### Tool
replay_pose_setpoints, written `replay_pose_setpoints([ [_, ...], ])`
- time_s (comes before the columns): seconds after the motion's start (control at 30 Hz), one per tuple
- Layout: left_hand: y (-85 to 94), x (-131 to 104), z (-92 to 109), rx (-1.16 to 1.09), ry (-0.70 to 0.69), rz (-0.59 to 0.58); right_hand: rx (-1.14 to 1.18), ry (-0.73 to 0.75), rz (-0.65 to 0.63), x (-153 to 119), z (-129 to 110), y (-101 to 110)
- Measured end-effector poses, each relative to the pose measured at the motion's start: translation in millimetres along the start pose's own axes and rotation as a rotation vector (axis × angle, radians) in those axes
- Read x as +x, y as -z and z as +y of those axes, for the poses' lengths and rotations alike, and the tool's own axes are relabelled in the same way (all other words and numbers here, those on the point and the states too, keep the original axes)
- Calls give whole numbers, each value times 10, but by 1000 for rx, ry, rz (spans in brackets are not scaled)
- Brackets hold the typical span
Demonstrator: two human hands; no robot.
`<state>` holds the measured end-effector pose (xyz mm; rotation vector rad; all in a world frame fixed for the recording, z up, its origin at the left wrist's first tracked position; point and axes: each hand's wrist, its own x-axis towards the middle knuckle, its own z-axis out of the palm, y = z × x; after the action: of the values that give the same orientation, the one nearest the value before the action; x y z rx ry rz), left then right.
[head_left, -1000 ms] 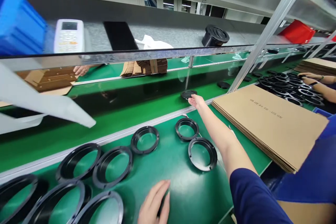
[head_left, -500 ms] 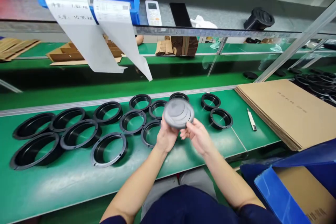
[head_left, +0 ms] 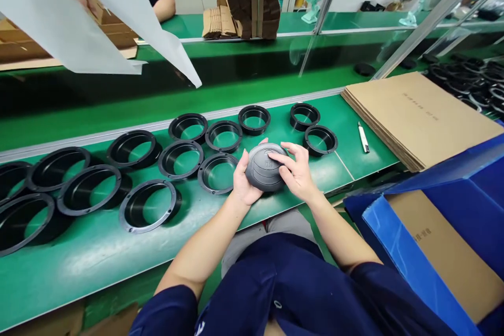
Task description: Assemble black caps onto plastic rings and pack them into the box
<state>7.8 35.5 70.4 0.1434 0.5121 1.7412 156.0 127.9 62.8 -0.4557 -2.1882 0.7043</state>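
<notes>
A dark grey round cap with curved grooves and a small raised mark on its domed top is held above the green table. My left hand is wrapped round the cap from below and the left, its thumb up along the edge. From the right, my right hand reaches over the cap with fingers apart. One fingertip touches the top near the mark, and the thumb lies at the right side. The underside is hidden. Nearest the cap on the table are a black flanged ring at left and another black ring at right.
Several more black rings stand across the green table. A white cutter-like tool lies beside stacked cardboard. Blue bin at lower right. Paper strips hang overhead. Across the bench, another person's arm shows.
The view has tipped downward. The cap, blurred before, is now steady with its top facing me. My right hand has shifted from the cap's lower right rim onto its top.
</notes>
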Motion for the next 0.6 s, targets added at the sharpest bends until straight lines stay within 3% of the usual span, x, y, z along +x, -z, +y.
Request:
replay_pose_setpoints([
  [0.2,36,28,-68,50,69,16,30,-64,-62,-56,152,-151],
  [0.4,48,54,-93,52,151,82,168,-115,-74,-25,203,-117],
  [0.6,52,85,-75,38,183,113,333,-279,-18,-25,211,-121],
])
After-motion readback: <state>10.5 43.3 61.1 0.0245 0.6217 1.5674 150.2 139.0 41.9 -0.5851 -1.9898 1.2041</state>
